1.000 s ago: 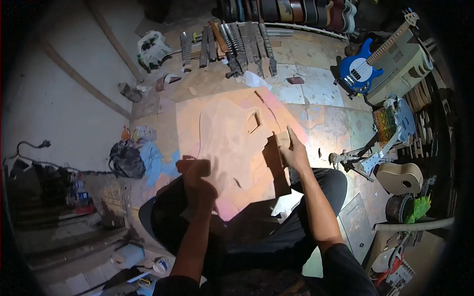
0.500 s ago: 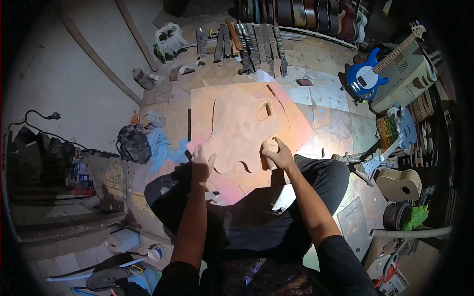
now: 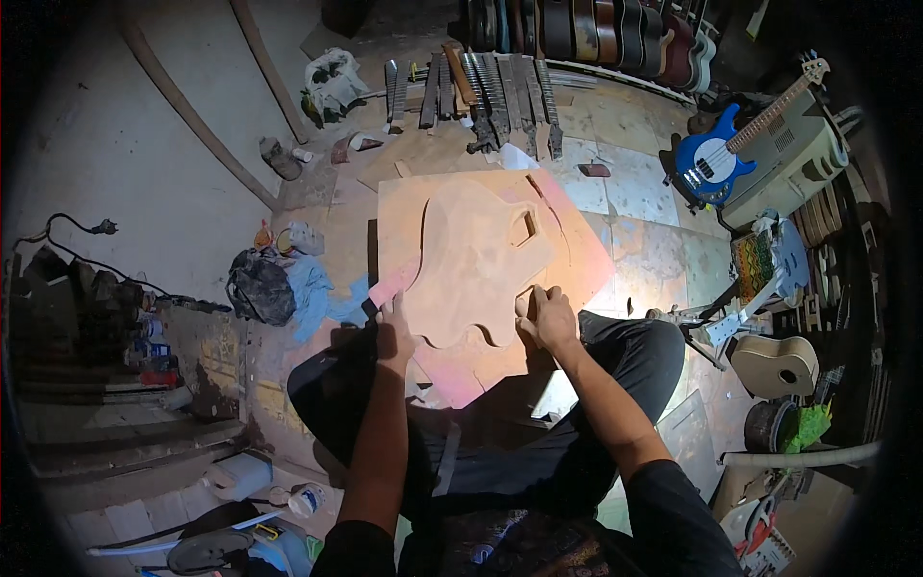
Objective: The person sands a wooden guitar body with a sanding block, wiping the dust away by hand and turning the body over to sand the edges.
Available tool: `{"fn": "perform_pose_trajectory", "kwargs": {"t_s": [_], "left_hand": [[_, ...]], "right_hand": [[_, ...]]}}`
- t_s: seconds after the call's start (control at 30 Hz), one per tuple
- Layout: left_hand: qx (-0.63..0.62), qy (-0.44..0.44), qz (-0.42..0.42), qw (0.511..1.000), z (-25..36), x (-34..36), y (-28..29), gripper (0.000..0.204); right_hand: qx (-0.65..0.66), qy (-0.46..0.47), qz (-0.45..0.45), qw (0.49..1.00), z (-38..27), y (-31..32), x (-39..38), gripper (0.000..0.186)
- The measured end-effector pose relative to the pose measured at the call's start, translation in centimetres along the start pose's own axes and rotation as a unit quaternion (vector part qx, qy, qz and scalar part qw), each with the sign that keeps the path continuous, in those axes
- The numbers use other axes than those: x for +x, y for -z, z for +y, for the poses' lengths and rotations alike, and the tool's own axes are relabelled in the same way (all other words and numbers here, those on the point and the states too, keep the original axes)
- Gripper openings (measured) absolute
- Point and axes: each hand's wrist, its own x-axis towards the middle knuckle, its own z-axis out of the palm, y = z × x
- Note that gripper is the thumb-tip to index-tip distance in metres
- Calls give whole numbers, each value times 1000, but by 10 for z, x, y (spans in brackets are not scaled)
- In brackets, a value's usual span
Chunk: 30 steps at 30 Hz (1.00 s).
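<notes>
A pale wooden guitar-body shape (image 3: pixel 471 260) lies on a flat plywood board (image 3: pixel 577 250) that rests across my lap. My left hand (image 3: pixel 392 322) presses on the body's lower left edge, fingers flat. At the lower right edge, my right hand (image 3: pixel 548 317) is closed on a small block (image 3: pixel 527 304), probably a sanding block. A rectangular pocket (image 3: pixel 522 227) is cut near the body's upper right.
Several guitar necks (image 3: pixel 481 91) lie in a row on the floor ahead. A blue electric guitar (image 3: pixel 716 159) leans on a pale case at the right. Rags and a dark bag (image 3: pixel 260 287) sit to the left; an unfinished round body (image 3: pixel 774 365) to the right.
My head has shifted, so the board sits higher and more central. My right hand slid from the body's upper part down to its lower right edge; the left stays at the lower left.
</notes>
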Motion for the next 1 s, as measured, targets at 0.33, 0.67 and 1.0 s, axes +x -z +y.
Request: {"fn": "perform_pose_trajectory", "kwargs": {"t_s": [0.33,0.67,1.0], "left_hand": [[-11,-87,17,996,-26,-1,17,101],[-159,-39,-68,984,77,-23,123,67],[-306,17,-144,941,125,-24,158,66]], "right_hand": [[128,-52,-11,990,4,1,11,53],[134,-96,215,963,30,-16,8,46],[583,-279,-112,755,19,31,21,56]]}}
